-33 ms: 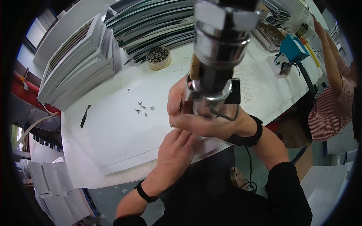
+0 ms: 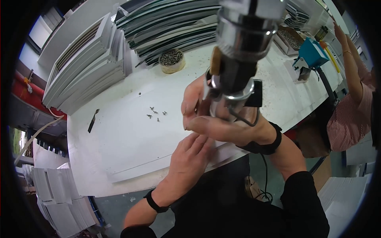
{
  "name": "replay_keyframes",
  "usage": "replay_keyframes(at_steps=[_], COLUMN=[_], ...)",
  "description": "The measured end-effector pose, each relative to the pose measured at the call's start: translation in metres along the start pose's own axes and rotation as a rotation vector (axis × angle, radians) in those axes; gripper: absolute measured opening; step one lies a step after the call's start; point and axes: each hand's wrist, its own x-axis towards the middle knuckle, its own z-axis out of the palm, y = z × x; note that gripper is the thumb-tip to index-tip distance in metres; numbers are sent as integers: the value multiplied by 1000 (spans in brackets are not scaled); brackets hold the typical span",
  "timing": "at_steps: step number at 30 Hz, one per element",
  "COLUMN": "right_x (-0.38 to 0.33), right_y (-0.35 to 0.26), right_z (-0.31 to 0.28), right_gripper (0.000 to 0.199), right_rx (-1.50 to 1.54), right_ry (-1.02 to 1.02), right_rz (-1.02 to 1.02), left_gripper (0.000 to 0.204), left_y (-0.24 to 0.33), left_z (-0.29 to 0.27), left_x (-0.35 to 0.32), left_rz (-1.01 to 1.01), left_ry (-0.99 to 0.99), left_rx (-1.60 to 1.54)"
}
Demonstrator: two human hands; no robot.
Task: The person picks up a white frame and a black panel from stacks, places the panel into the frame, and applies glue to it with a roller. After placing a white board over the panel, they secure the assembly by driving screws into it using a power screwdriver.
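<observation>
My right hand (image 2: 226, 129) is wrapped around a large upright power screwdriver (image 2: 238, 75) with a shiny metal collar and a black section. The tool's tip is hidden behind that hand. Just below it and to the left, my left hand (image 2: 190, 152) rests with bent fingers, pressed together, at the front edge of a flat white panel (image 2: 131, 139). Whatever those fingertips pinch is out of sight. Several small screws (image 2: 152, 112) lie loose on the panel, left of the tool.
A round tub of screws (image 2: 171, 61) stands at the back, before stacked dark strips (image 2: 170, 27). White frames (image 2: 85, 63) are piled at left, near a black-handled tool (image 2: 93, 121). A teal device (image 2: 311, 53) sits at right, beside a person in a striped top (image 2: 349, 123).
The view has shifted slightly, so the bench things appear a little farther right. The screwdriver and my right hand sit slightly higher and farther right in the picture. Both hands keep their pose.
</observation>
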Motion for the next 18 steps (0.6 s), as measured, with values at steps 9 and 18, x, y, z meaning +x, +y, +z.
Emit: replay_keyframes(at_steps=[9, 18], right_x=[9, 8], right_y=[-21, -11], right_z=[-26, -41], right_gripper=[33, 32], right_rx=[-26, 76], right_ry=[160, 185], right_rz=[-47, -91], left_gripper=[21, 16], left_y=[-54, -76], left_z=[-74, -73], left_x=[-3, 33], left_rz=[-235, -222], left_ry=[149, 84], left_rx=[193, 165])
